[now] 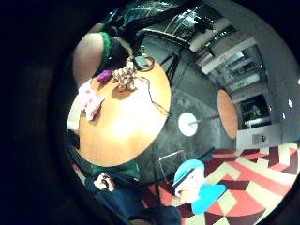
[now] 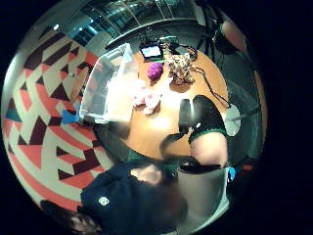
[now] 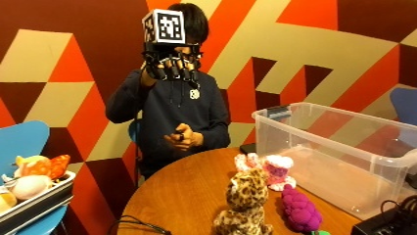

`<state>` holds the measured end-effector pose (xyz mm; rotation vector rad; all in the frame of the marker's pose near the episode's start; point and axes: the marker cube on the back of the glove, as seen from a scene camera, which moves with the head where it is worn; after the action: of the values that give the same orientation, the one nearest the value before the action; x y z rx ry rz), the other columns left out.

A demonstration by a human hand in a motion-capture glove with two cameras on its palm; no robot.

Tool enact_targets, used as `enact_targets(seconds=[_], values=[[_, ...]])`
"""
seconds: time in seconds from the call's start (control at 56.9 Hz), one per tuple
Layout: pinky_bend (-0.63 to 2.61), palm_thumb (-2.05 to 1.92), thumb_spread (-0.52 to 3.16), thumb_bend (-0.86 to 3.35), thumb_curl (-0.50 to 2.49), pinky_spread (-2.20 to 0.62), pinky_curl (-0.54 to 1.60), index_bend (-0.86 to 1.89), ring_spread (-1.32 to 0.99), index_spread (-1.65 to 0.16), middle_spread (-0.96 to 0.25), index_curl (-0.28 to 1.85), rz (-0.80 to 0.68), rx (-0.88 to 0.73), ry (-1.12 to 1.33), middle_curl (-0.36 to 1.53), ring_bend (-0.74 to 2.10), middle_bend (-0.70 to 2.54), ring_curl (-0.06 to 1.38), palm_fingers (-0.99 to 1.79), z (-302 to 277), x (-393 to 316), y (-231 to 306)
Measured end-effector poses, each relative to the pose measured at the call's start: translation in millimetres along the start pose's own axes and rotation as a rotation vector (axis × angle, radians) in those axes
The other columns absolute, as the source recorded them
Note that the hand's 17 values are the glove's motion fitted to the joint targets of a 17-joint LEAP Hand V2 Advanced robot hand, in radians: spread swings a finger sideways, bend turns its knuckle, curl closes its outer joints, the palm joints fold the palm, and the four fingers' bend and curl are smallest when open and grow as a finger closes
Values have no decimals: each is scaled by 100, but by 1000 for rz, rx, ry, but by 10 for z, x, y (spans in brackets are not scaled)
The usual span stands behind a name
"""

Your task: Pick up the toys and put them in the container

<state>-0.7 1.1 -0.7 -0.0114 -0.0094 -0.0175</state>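
My gloved right hand [image 3: 172, 66] is raised high in front of the person's face, well above the round wooden table [image 3: 176, 196], fingers spread and holding nothing. On the table a leopard-spotted plush [image 3: 247, 200] sits upright, with a pink-and-white plush [image 3: 268, 171] behind it and a purple plush [image 3: 300, 210] beside it. The clear plastic container [image 3: 338, 161] stands at the table's right side, and I see no toys in it. From the palm views the table [image 1: 126, 126] lies far below with the leopard plush [image 1: 125, 77], purple plush [image 2: 155, 70], pink plush [image 2: 146, 100] and container [image 2: 105, 83].
The person's bare left hand [image 3: 182, 139] holds a small dark object at chest height. A tray of other soft toys [image 3: 33, 186] rests on a blue chair at the left. A black device [image 3: 384, 225] and a cable [image 3: 137, 223] lie at the table's near edge.
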Motion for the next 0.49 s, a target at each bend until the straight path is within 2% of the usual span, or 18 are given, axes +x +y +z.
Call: enact_targets(seconds=[0.105,0.211,0.492], values=[[48,32,80,29,9,-1,16,27,-6,-12,-3,13,-22,-16,-10,9,27,27,8,55,-11,-18,12],[48,32,111,34,14,-1,19,26,-8,-15,-4,17,-13,-29,-11,12,28,28,10,52,1,-35,7],[49,28,146,35,24,-1,23,24,-10,-19,-5,25,-23,-39,-9,20,30,29,12,49,42,13,-52]])
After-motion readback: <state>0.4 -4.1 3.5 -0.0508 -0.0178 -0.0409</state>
